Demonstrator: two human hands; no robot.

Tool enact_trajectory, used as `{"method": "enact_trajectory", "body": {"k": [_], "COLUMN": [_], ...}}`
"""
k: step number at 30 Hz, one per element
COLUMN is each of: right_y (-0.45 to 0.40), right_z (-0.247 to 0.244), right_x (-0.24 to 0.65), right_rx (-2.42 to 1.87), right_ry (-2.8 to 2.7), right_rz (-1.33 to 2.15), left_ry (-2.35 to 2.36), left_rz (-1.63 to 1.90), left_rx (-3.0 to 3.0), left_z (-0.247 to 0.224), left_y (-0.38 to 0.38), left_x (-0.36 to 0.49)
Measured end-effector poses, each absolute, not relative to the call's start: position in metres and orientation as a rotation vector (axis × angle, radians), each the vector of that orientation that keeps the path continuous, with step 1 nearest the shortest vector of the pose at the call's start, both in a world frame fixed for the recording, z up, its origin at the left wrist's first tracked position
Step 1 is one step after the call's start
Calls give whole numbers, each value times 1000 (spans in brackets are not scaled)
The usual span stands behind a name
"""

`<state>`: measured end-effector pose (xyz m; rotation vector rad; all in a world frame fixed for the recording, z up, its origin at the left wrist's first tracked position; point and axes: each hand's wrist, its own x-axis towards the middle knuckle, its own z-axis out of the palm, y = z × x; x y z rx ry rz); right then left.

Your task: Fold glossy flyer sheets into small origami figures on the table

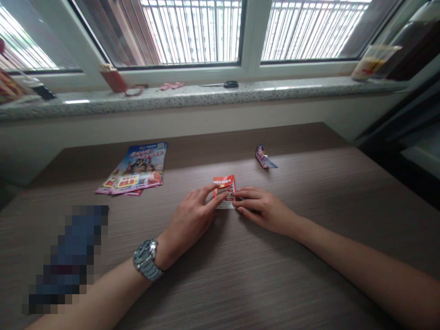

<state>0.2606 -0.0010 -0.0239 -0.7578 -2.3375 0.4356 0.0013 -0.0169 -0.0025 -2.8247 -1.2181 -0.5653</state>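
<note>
A small red and white printed paper (225, 182) lies on the brown table (220, 275), in front of me. My left hand (195, 211), with a metal watch (147, 259) on its wrist, rests its fingertips on the left part of the paper. The fingers are apart and lie over the print. At the paper's right edge, my right hand (264, 208) touches it with its fingertips, the fingers stretched out. Beyond the paper, to the right, stands a small folded piece of colourful paper (264, 158).
Colourful flyers (144, 167) lie in a stack at the back left. A pixelated dark object (70, 256) is at the left. On the stone windowsill (275, 91) are scissors (230, 84), a red container (113, 79), pink pieces (172, 85) and a plastic cup (371, 64).
</note>
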Motion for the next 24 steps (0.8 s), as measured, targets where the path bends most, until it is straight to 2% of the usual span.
{"method": "enact_trajectory", "body": {"k": [6, 13, 24], "right_y": [-2, -2, -2], "right_z": [-23, -24, -24], "right_x": [261, 262, 262], "right_rx": [-769, -780, -803], "right_ry": [-2348, -2337, -2311], "right_rz": [452, 480, 476], "left_ry": [-1276, -1311, -1246], "left_rz": [-695, -639, -466], "left_rx": [-2654, -2454, -2843], "left_z": [1, -1, -10], "left_y": [-19, -18, -10], "left_x": [-1, -7, -14]}}
